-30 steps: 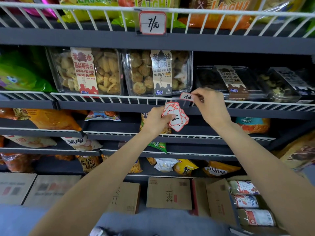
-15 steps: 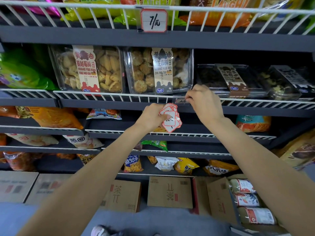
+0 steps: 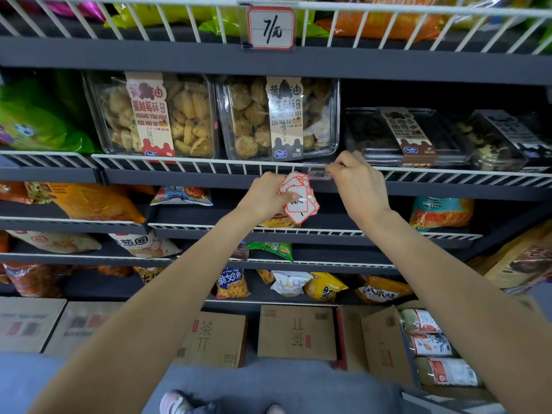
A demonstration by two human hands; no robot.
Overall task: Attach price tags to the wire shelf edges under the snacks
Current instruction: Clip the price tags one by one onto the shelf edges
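Right hand [image 3: 357, 182] pinches a tag [image 3: 318, 174] against the wire edge [image 3: 191, 162], just left of its fingertips; left hand [image 3: 264, 195] grips the spare tags [image 3: 298, 198].

The tag [image 3: 319, 174] at the wire shelf edge [image 3: 209, 166] is a blur, its writing unreadable. The right hand's fingertips [image 3: 334, 168] hide part of it. Top-shelf snack bags [image 3: 167, 11] run off the upper edge.

Glossy plastic boxes [image 3: 276, 118] (white-coated wire [image 3: 167, 167])
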